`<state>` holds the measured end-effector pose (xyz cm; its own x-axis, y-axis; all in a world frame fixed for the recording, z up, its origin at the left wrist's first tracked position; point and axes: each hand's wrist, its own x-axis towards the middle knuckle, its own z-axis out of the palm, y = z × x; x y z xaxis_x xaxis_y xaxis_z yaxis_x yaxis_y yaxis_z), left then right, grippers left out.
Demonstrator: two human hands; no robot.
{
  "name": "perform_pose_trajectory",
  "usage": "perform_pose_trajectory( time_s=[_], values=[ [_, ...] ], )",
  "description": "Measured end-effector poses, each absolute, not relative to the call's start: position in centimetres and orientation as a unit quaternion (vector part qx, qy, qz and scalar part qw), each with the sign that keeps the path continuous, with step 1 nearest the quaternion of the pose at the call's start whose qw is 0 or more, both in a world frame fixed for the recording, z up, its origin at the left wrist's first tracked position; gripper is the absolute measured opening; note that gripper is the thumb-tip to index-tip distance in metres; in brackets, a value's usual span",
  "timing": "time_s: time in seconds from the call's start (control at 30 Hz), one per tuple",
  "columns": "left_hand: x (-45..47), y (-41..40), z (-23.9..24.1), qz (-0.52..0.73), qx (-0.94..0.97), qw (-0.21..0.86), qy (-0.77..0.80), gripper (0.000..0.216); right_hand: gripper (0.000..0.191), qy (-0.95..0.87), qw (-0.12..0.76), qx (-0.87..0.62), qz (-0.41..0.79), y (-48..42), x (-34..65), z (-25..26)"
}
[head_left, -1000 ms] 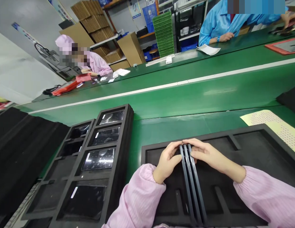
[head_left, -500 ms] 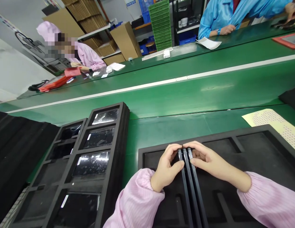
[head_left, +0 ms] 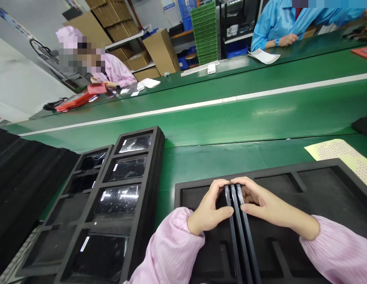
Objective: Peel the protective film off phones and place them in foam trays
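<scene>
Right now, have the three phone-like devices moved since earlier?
No, none visible: the phone-like devices between left hand and right hand stay just inside the far rim of the black foam tray.

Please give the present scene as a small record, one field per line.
Left hand: grips three dark slabs from their left
Right hand: grips them from their right
Slabs: on edge, side by side, over a black foam tray
Left of hands: another black tray, holding glossy dark panels
Far right: yellow dotted sheet on green table
Beyond: person in pink, person in blue
</scene>
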<state>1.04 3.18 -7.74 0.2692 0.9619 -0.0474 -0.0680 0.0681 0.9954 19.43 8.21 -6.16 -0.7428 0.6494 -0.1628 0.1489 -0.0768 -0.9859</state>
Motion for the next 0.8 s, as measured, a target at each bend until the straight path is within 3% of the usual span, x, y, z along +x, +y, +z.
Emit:
perform_pose_trajectory(
  time_s=[0.63,0.8],
  values=[
    [1.2,3.4,-7.6,0.443,0.523,0.592,0.424,0.048,0.033,-0.63,0.236,-0.419,0.609,7.4,18.0,-7.0],
    [1.2,3.4,-7.6,0.443,0.523,0.597,0.418,0.048,0.042,-0.635,0.206,-0.396,0.63,7.5,18.1,-6.6]
  ],
)
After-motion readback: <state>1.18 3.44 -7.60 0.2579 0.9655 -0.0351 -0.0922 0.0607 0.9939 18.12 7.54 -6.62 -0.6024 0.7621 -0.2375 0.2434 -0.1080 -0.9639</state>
